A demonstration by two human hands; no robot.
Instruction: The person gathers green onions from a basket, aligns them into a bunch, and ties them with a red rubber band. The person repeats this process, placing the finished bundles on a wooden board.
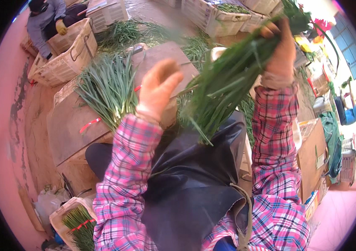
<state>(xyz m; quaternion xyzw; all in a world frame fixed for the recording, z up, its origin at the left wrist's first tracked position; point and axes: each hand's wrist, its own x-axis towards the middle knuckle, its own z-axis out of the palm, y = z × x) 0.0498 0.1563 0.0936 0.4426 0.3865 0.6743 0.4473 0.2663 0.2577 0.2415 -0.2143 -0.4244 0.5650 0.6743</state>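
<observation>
My right hand (280, 53) is raised at the upper right, closed around a bunch of long green leaves (231, 84), probably garlic chives. The leaves hang down and to the left, blurred by motion, over my black apron (193, 163). My left hand (157, 88) is held up in the middle with thumb and fingers apart; I see nothing in it. Just left of it, a fanned pile of chives (109, 84) lies on a brown board (74, 125). A red tie strip (89, 125) rests on the same board. Another brown board (165, 53) extends beyond my left hand.
At the upper left a co-worker (47, 25) in gloves leans over a plastic crate (68, 56). Loose greens (127, 33) litter the floor. Filled crates (212, 18) stand at the back. A lower-left crate (60, 216) holds red-tied chives (82, 224). Another person (350, 113) is far right.
</observation>
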